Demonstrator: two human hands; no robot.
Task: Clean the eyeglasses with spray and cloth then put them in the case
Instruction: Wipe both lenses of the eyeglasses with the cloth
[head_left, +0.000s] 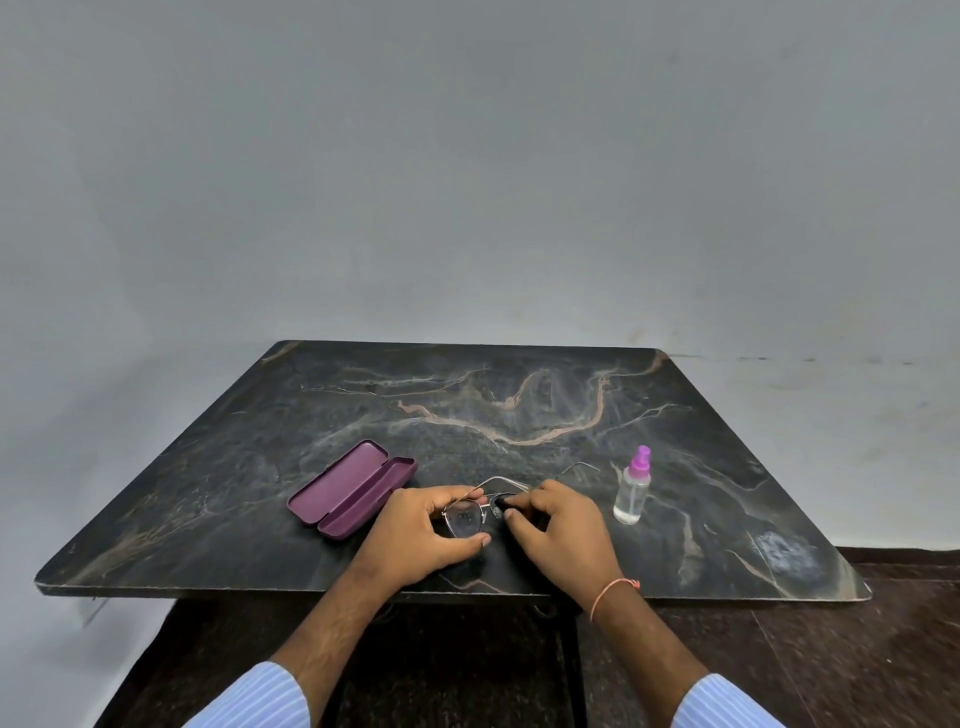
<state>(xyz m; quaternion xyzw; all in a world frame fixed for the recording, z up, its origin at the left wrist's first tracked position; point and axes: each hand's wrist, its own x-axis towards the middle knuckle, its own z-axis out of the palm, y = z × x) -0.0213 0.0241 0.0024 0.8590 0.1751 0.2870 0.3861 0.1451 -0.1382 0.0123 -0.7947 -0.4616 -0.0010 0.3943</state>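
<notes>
Thin metal-framed eyeglasses (465, 517) are held just above the dark marble table (467, 405), temples unfolded and pointing away from me. My left hand (421, 535) grips the left lens rim between thumb and fingers. My right hand (558, 530) pinches a small dark cloth (503, 503) against the right lens, which the fingers mostly hide. A purple glasses case (350, 488) lies open to the left of my hands. A clear spray bottle (632, 488) with a pink-purple nozzle stands upright to the right.
The table's front edge runs just under my wrists, with dark floor below it. A plain grey wall rises behind the table. A pale smudge marks the tabletop near the front right corner (784, 553).
</notes>
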